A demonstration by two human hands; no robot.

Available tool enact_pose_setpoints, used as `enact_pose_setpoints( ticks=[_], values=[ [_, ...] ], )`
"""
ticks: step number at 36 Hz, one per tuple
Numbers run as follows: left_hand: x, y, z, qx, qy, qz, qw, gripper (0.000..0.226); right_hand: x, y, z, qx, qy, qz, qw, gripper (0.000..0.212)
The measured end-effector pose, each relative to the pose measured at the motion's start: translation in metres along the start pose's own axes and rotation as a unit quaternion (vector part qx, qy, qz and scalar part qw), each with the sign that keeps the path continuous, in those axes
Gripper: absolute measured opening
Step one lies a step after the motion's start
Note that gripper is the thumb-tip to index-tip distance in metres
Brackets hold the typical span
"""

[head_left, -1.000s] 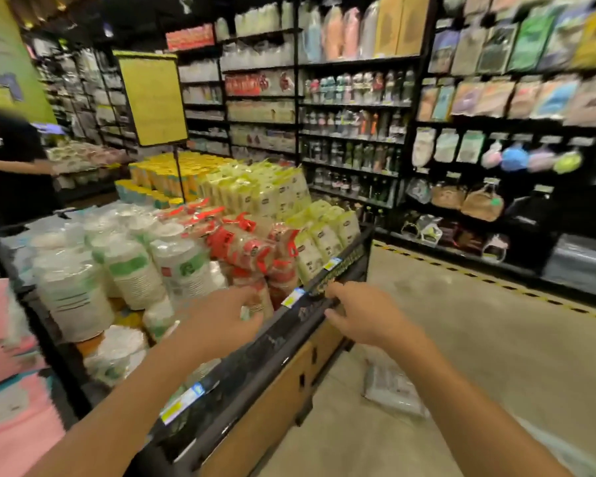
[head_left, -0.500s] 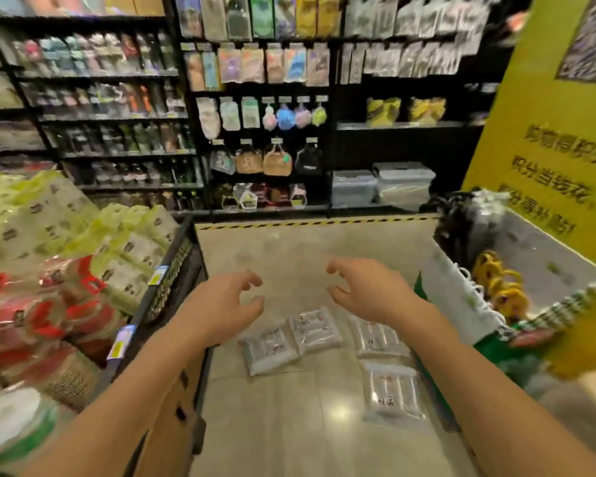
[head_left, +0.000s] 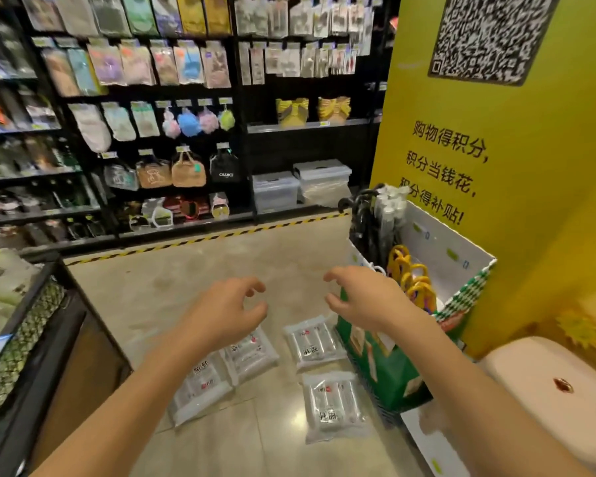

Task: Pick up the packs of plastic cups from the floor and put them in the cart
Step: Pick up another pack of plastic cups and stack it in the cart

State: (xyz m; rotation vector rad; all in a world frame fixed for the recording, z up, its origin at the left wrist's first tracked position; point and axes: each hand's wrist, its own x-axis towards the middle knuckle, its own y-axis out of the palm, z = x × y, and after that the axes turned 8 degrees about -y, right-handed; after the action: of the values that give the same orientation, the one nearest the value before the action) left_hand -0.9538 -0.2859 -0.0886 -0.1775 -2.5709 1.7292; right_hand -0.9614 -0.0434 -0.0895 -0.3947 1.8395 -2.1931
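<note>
Centrally, both forearms reach forward from the lower edge of the head view, with the palms turned down and slightly toward each other. Well to the left of the green display stand (head_left: 389,373), the left hand (head_left: 227,311) hangs in the air with fingers spread and loosely curled, thumb apart, grasping nothing and touching nothing. At the stand's upper left corner, the right hand (head_left: 362,301) shows the same loosely hooked fingers, released and empty. Four packs of plastic cups lie flat on the floor (head_left: 186,280) left of the stand's base, below both hands. One pack (head_left: 313,342) is just beside the base, and a second (head_left: 334,404) is nearer the viewer. A third (head_left: 252,352) and fourth (head_left: 200,390) lie farther left, edges meeting, partly hidden by the left wrist. The cart (head_left: 31,325), black-rimmed and filled with wrapped goods, stands well left of the stand, apart from the packs.
</note>
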Motion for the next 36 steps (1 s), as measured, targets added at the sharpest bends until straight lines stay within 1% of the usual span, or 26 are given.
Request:
enact_pose_setpoints(
  ticks=[6, 14, 21, 27, 32, 36],
  values=[
    [0.06, 0.024, -0.043, -0.016, -0.019, 0.005, 1.0, 0.039, 0.037, -0.005, -0.067, -0.013, -0.01, 0.002, 1.0, 0.043],
    [0.137, 0.049, -0.064, -0.032, -0.035, 0.027, 0.999, 0.041, 0.091, 0.007, -0.127, 0.002, -0.015, 0.014, 1.0, 0.043],
    [0.211, 0.079, -0.048, -0.063, -0.039, 0.042, 0.996, 0.035, 0.152, 0.032, -0.165, 0.004, 0.0, 0.019, 1.0, 0.043],
    [0.279, 0.109, -0.03, -0.079, -0.038, 0.063, 0.994, 0.036, 0.204, 0.058, -0.191, 0.02, 0.039, 0.034, 0.998, 0.044],
    [0.325, 0.152, -0.02, -0.113, -0.059, 0.081, 0.989, 0.037, 0.23, 0.1, -0.22, 0.046, 0.071, 0.031, 0.996, 0.043],
    [0.348, 0.204, -0.007, -0.136, -0.075, 0.095, 0.983, 0.042, 0.238, 0.152, -0.247, 0.104, 0.095, 0.034, 0.989, 0.044]
  ],
)
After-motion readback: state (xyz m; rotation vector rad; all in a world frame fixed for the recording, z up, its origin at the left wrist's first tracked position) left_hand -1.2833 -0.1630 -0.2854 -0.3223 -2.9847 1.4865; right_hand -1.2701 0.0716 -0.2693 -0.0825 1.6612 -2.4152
